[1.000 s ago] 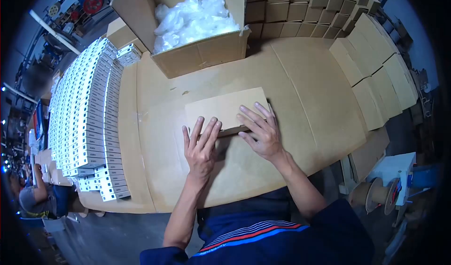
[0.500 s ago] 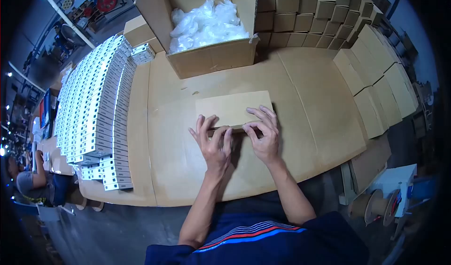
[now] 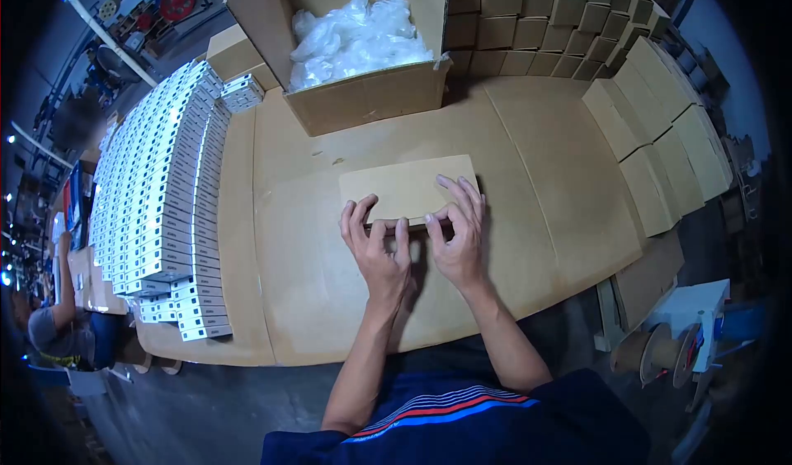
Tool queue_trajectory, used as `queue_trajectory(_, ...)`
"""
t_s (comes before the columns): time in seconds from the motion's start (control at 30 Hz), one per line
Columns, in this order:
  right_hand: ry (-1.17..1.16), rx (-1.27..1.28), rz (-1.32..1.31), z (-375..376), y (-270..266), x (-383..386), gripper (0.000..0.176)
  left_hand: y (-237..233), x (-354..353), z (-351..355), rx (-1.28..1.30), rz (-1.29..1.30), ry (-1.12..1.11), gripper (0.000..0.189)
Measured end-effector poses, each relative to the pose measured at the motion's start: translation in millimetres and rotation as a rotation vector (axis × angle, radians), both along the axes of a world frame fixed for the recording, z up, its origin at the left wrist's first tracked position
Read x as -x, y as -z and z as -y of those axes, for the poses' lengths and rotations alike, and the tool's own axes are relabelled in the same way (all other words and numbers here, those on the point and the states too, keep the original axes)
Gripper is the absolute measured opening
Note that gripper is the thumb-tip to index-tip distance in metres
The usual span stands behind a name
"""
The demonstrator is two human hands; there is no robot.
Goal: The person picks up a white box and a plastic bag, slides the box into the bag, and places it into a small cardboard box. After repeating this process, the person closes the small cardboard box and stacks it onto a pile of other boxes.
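Observation:
A small brown cardboard box [image 3: 408, 183] lies flat on the table in front of me, its plain top facing up. My left hand [image 3: 381, 254] holds its near edge toward the left, with thumb and fingers bent over the rim. Close to the middle of that same edge, my right hand [image 3: 459, 238] pinches the cardboard, while its other fingers rest curled on the top at the right. The two thumbs are a short gap apart. Both hands partly cover the near side, so the flap there is hard to make out.
An open carton [image 3: 367, 106] of clear plastic bags [image 3: 359, 42] stands at the back. Stacked white boxes [image 3: 153, 193] fill the left side. Brown boxes [image 3: 528, 32] are piled at the back right, others [image 3: 660, 147] at the right. A person [image 3: 62, 321] sits far left.
The hands stay at the box's near edge; the right thumb and fingers have shifted slightly left. The whole view has moved a little.

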State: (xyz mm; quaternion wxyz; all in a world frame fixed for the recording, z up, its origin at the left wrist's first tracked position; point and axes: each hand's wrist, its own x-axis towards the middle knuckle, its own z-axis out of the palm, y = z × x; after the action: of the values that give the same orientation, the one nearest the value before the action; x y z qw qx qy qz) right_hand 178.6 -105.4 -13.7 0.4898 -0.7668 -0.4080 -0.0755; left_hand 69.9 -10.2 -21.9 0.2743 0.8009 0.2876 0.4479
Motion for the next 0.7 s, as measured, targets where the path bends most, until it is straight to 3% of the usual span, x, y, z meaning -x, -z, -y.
queue_trajectory(0.07, -0.003, -0.079, 0.013, -1, 10, -2, 0.019, 4, -1, -4, 0.058, 0.101, 0.024, 0.021)
queue_trajectory(0.1, -0.019, -0.114, -0.063, 3, 0, -5, 0.037, 6, 4, -13, 0.13, 0.15, 0.072, 0.045)
queue_trajectory(0.23, -0.159, 0.22, 0.149, 14, -34, -41, 0.061, -42, 10, -60, -0.263, -0.219, 0.271, 0.065)
queue_trajectory(0.37, -0.33, 0.218, 0.175, -9, -32, -78, 0.066, -19, -6, -87, -0.071, -0.156, 0.437, 0.055)
queue_trajectory(0.47, -0.324, 0.199, 0.172, -10, -27, -80, 0.068, -18, -6, -88, -0.086, -0.181, 0.468, 0.043)
queue_trajectory(0.5, -0.33, 0.222, 0.127, -9, -28, -80, 0.068, -20, -3, -89, -0.105, -0.252, 0.466, 0.056)
queue_trajectory(0.6, -0.336, 0.142, 0.056, 4, -21, -78, 0.082, -14, -2, -91, 0.206, 0.029, 0.568, 0.076)
queue_trajectory(0.63, -0.317, 0.108, -0.072, 14, -18, -77, 0.09, -6, -1, -97, 0.252, 0.111, 0.545, 0.093)
queue_trajectory(0.67, -0.301, 0.072, -0.195, 27, -15, -76, 0.098, 1, 4, -92, 0.464, 0.219, 0.588, 0.102)
queue_trajectory(0.7, -0.287, 0.034, -0.323, 39, -12, -74, 0.106, 13, 11, -92, 0.559, 0.04, 0.579, 0.102)
